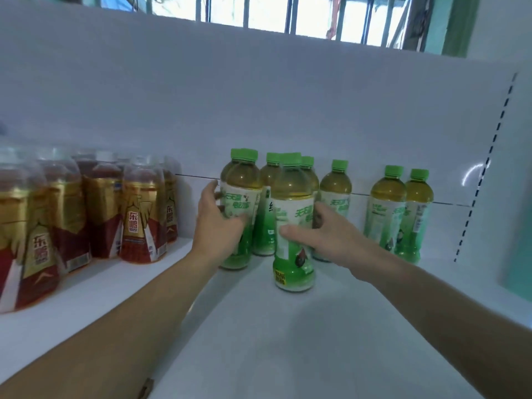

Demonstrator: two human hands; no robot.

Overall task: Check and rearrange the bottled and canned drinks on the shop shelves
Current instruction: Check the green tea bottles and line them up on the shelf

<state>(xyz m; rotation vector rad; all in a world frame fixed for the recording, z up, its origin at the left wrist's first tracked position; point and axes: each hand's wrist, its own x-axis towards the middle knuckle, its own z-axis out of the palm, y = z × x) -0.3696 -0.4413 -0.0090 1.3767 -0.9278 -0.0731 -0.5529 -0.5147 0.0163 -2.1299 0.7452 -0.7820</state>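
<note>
Several green-capped tea bottles stand on a white shelf (259, 326). My left hand (218, 223) grips the leftmost green tea bottle (244, 197), fingers round its left side and thumb across the label. My right hand (325, 234) holds the front green tea bottle (292, 203), with the thumb across its label and the fingers behind it. More green tea bottles stand behind (270, 180) and to the right (335, 191), with a pair further right (387, 203). Several red and gold drink bottles (141, 214) stand in rows at the left.
The shelf's white back panel (259, 110) rises behind the bottles, with a barred window above. A slotted upright (486, 168) marks the shelf's right end. A gap lies between the red bottles and the green ones.
</note>
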